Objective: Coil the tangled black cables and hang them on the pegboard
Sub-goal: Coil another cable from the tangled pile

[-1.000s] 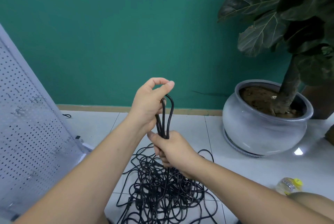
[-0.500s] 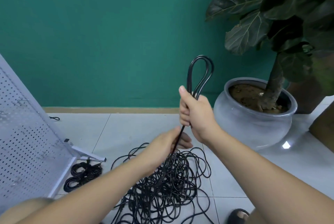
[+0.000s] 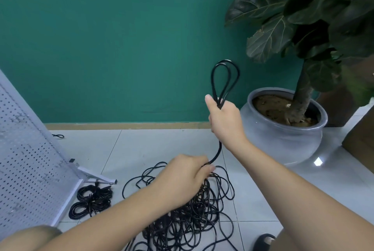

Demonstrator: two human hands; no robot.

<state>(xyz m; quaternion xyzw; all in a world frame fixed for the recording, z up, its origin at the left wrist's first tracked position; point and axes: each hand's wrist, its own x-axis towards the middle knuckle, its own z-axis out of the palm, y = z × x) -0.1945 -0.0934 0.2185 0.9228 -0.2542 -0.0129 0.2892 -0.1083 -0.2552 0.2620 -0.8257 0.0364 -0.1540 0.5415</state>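
The two slim black cable loops (image 3: pixel 224 80) stand up out of the right hand (image 3: pixel 224 117), whose fingers are curled tight round their gathered base. One strand runs down from that fist to the left hand (image 3: pixel 186 177), whose fingers are closed on it just above the tangled heap of black cable (image 3: pixel 192 216).

The likely trouble is a snag. If the strand is pulled while it is caught in the heap, it could tighten a knot or lift the whole mass. The springy loops could also slip from the fist.

The heap lies on pale glossy floor tiles (image 3: pixel 141 145) below a teal wall (image 3: pixel 121 38). At the left is a white perforated metal pegboard (image 3: pixel 26 159), with two coiled black bundles (image 3: pixel 91 200) at its foot. A round grey ceramic pot (image 3: pixel 283 139) stands at the right.
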